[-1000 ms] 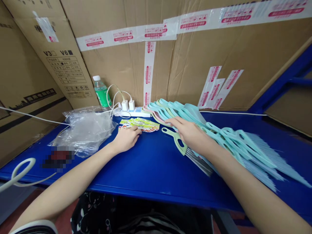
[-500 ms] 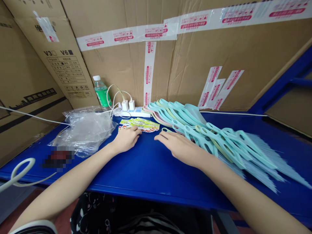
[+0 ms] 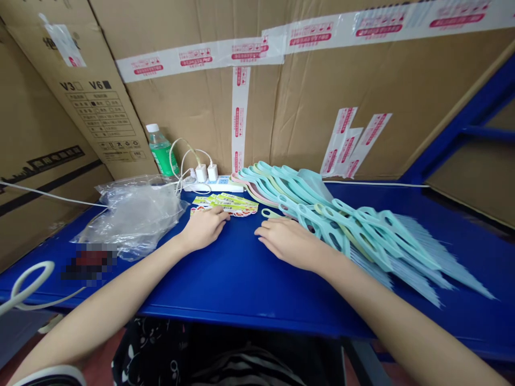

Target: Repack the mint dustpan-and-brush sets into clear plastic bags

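My left hand (image 3: 204, 228) rests at the near edge of a fanned stack of yellow-green and red-white printed cards (image 3: 231, 202), its loosely bent fingertips on or beside them. My right hand (image 3: 287, 239) lies palm down on the blue table, fingers forward and slightly bent, with nothing visible in it. Just beyond and beside it spreads a pile of plastic brushes (image 3: 322, 220), mostly teal, some pink and yellow-green, with looped handles and pale bluish bristles. One yellow-green loop (image 3: 271, 213) sticks out near the right fingertips. The palms of both hands are hidden.
Clear plastic bags (image 3: 134, 212) lie left of the cards. Behind stand a green-labelled bottle (image 3: 162, 153) and a white power strip (image 3: 215, 185) with plugged chargers. Cables cross the left side near a blurred dark object (image 3: 88, 262). Taped cardboard (image 3: 193, 102) walls the back.
The view has shifted slightly, moving the scene a little left. My right hand has drawn back slightly from the yellow-green loop, its fingers more bent. My left hand stays by the cards.
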Motion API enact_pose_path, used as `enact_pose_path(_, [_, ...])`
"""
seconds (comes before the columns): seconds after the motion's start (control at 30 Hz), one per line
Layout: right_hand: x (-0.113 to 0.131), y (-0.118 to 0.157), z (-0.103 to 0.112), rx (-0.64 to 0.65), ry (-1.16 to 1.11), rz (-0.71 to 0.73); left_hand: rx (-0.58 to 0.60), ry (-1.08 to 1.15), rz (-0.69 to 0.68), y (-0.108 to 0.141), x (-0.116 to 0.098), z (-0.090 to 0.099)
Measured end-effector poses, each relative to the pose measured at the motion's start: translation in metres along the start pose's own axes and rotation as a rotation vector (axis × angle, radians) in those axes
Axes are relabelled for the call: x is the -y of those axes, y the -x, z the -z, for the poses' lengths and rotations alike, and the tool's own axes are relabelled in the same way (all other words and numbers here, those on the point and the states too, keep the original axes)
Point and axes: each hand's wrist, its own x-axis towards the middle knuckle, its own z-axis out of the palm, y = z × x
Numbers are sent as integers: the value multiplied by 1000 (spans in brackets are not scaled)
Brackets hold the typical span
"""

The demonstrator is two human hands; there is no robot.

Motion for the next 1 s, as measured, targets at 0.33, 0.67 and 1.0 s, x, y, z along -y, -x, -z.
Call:
enact_pose_path(0.33, [4,5,3,11,35,-6,-223,-128,-216,-84,-54,41])
enact_pose_path(0.67, [8,8,1,88,-35,41,-54,-265,-404,-195,-105,53])
enact_pose_path(1.0, [6,9,3,54,10,52,-89,-334,-516,-186,-97,72])
